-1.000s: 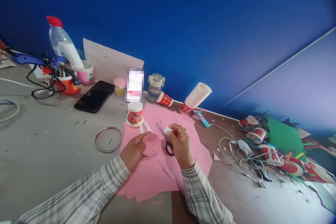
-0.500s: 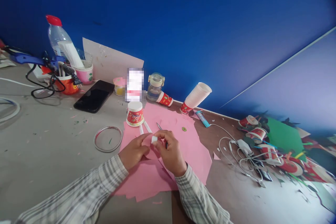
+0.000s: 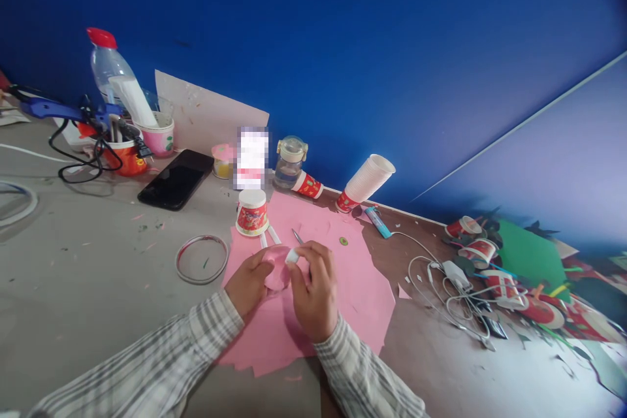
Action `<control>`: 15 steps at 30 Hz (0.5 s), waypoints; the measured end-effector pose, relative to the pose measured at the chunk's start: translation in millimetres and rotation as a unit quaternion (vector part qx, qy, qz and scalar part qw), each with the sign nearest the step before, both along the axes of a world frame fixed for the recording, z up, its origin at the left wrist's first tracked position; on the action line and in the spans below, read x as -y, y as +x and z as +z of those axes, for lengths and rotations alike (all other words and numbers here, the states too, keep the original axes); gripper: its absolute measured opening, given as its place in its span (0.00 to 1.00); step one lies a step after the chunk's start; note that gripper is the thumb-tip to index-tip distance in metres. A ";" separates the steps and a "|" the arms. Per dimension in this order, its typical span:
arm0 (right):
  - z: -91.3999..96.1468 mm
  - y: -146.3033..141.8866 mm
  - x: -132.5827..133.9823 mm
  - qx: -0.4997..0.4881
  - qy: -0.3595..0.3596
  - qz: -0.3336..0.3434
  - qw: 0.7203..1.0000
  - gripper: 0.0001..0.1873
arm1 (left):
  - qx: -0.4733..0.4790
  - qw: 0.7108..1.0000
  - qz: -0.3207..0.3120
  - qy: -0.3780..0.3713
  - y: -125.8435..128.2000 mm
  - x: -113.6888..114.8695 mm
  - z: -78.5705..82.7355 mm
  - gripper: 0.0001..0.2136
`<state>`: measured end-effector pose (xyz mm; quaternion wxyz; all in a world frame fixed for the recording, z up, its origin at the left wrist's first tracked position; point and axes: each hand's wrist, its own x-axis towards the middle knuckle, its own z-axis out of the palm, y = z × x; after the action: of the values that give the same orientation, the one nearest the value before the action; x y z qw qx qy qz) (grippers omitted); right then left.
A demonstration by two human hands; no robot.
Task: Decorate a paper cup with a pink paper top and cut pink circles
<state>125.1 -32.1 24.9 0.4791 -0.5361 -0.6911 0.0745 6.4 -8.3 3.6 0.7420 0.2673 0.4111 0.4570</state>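
Note:
My left hand (image 3: 248, 284) pinches a rounded piece of pink paper (image 3: 277, 268) between thumb and fingers. A small white piece (image 3: 292, 255), like a bit of paper or tape, is pinched in my right hand (image 3: 316, 287), at the pink piece's right edge. Both hands are above a large pink sheet (image 3: 353, 300). Beyond them an upside-down red patterned paper cup (image 3: 252, 213) stands with white strips (image 3: 273, 235) beside it. The tip of a pointed metal tool (image 3: 296, 236) shows behind my right hand; the rest is hidden.
A roll-like ring (image 3: 201, 260) lies left of the sheet. Farther back are a black phone (image 3: 176, 179), a glass jar (image 3: 289, 162) and leaning stacked paper cups (image 3: 367, 179). A blue glue gun (image 3: 63, 108), tangled cables (image 3: 455, 294) and more cups (image 3: 504, 287) lie at the sides.
The white piece has moved slightly up and right in my right hand, which has turned more upright. The pink piece now faces me more, showing its rounded outline.

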 end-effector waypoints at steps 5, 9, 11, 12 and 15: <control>-5.3 -4.6 -0.9 0.145 0.003 0.029 0.989 0.10 | -0.027 0.998 -0.012 0.049 0.6 0.6 -5.2 0.23; -5.2 -4.6 -3.6 0.171 0.000 0.023 0.985 0.11 | -0.084 0.992 -0.031 0.084 1.0 1.4 -8.8 0.20; -5.3 -2.7 -5.8 0.171 0.001 0.016 0.985 0.11 | -0.098 0.993 -0.021 0.058 1.8 1.7 -8.7 0.20; -5.6 -1.0 -7.5 0.168 0.002 0.012 0.986 0.10 | -0.100 0.994 -0.017 0.040 2.1 1.7 -8.3 0.21; -5.9 6.7 -13.7 0.135 0.005 -0.007 0.991 0.09 | -0.095 0.995 -0.014 0.016 1.5 0.7 -6.3 0.22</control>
<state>131.7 -18.4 18.9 0.3844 -0.5435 -0.7462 -0.0059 7.9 -9.0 -2.6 0.7020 0.3268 0.4685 0.4253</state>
